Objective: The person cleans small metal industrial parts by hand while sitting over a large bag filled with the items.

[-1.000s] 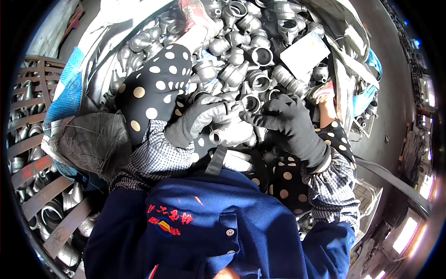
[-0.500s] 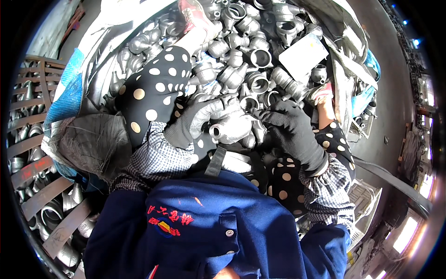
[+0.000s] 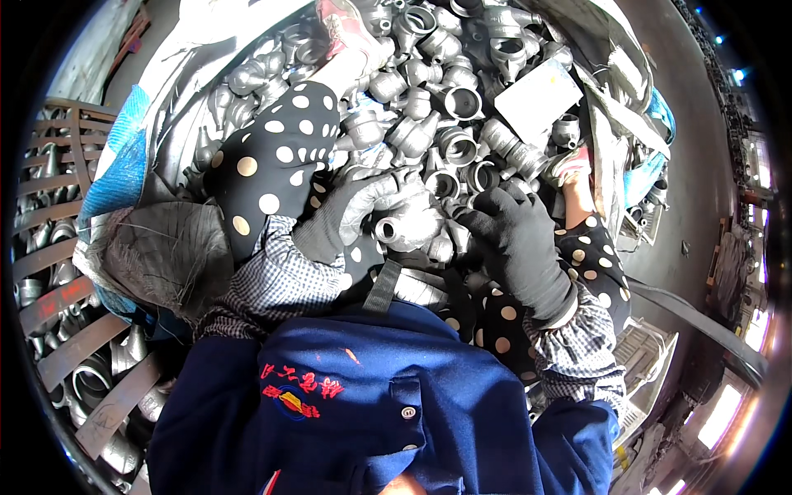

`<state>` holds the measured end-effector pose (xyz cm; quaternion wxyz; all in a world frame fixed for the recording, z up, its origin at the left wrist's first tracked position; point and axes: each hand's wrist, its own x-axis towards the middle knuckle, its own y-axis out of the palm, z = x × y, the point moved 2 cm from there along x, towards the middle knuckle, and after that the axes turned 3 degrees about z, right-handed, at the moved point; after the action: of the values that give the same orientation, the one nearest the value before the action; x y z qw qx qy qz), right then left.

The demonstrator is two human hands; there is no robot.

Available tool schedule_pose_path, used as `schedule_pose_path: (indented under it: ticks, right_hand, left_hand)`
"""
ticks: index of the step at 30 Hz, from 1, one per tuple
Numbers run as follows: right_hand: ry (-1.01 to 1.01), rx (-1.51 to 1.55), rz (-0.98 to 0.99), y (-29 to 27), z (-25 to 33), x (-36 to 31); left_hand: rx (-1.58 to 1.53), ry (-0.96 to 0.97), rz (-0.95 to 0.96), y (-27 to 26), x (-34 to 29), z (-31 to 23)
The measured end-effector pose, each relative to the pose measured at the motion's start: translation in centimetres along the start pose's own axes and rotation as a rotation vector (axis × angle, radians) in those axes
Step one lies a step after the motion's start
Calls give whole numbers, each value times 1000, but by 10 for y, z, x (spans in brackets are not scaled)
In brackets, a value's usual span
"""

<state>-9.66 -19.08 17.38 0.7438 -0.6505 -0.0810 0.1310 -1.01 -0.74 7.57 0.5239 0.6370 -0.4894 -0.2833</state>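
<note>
Gloves are covering both hands: the left hand (image 3: 351,210) is clenching its grip on a grey metal fitting (image 3: 410,224), while the right hand (image 3: 516,239), fingers loose and grasping nothing, is resting just beside it against the heap of fittings (image 3: 437,91) beyond.

We are seeing dull grey cast-metal fittings (image 3: 412,223) looking rough and matt, knitted fabric gloves on both hands, and a smooth white card (image 3: 538,101).

right hand (image 3: 516,239) fingertips hidden behind pipe fitting (image 3: 410,223), pile (image 3: 445,74) cut off at top
</note>
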Motion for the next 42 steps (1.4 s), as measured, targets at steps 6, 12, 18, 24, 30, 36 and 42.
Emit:
schedule_pose_path:
  ticks: [6, 12, 18, 24, 30, 36, 42]
  right_hand:
    - [-7, -31, 13, 0, 5, -4]
    - [-4, 175, -3, -3, 1, -4]
    - [-39, 74, -61, -5, 3, 2]
    - [-26, 52, 73, 3, -2, 0]
    - [-159, 89, -33, -2, -7, 12]
    - [-74, 73, -43, 16, -25, 12]
    - [-123, 48, -58, 6, -22, 7]
  left_hand:
    - [121, 56, -73, 19, 5, -7]
    - [328, -19, -432, 0, -12, -5]
    - [294, 14, -360, 8, -6, -4]
    - [519, -45, -466, 4, -10, -7]
    - [685, -107, -501, -16, -14, -6]
    - [584, -106, -451, 11, -3, -11]
    - [353, -58, -318, 5, -4, -4]
